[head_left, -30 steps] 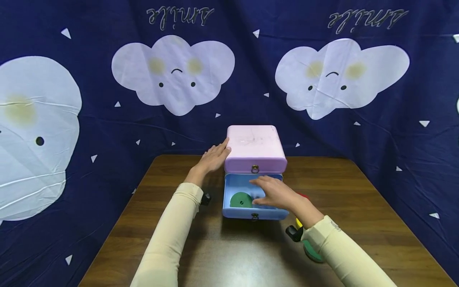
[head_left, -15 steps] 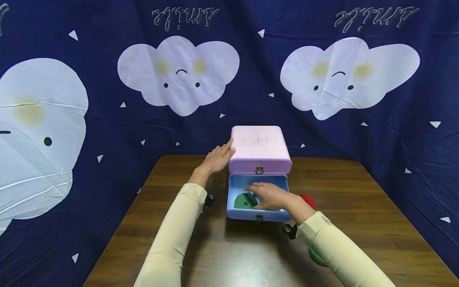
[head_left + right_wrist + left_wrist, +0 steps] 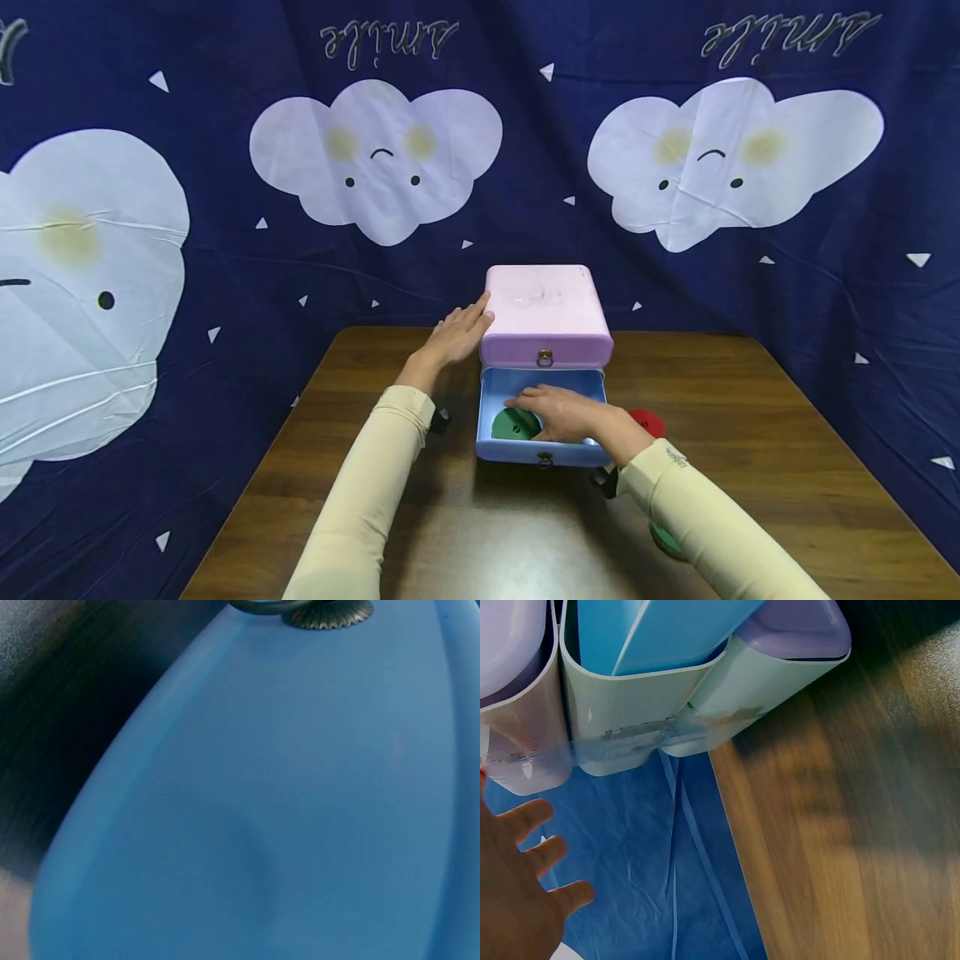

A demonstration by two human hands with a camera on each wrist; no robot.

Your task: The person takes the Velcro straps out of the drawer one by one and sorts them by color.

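Observation:
A small drawer cabinet with a pale pink top (image 3: 543, 300) stands towards the back of the table. Its blue drawer (image 3: 542, 452) is pulled out, and a flat green disc (image 3: 510, 425) lies inside. My right hand (image 3: 562, 412) reaches down into this drawer from the right, thumb and fingers spread at the disc's right part. My left hand (image 3: 459, 333) rests with extended fingers against the cabinet's left side. In the left wrist view, the fingers (image 3: 547, 855) appear near the cabinet's casing (image 3: 634, 712). Only the drawer front and its ring handle (image 3: 330, 611) fill the right wrist view.
On the wooden table (image 3: 450, 533), a red disc (image 3: 647, 422) lies right of the drawer. A green round piece (image 3: 666, 542) is partly hidden by the right sleeve. A purple drawer (image 3: 795, 630) sits below the blue one. Behind hangs a dark blue curtain (image 3: 540, 167).
My right hand has lowered and shifted left in the blue drawer, from above it to the green disc. The left hand stays against the cabinet. The head view has turned slightly left.

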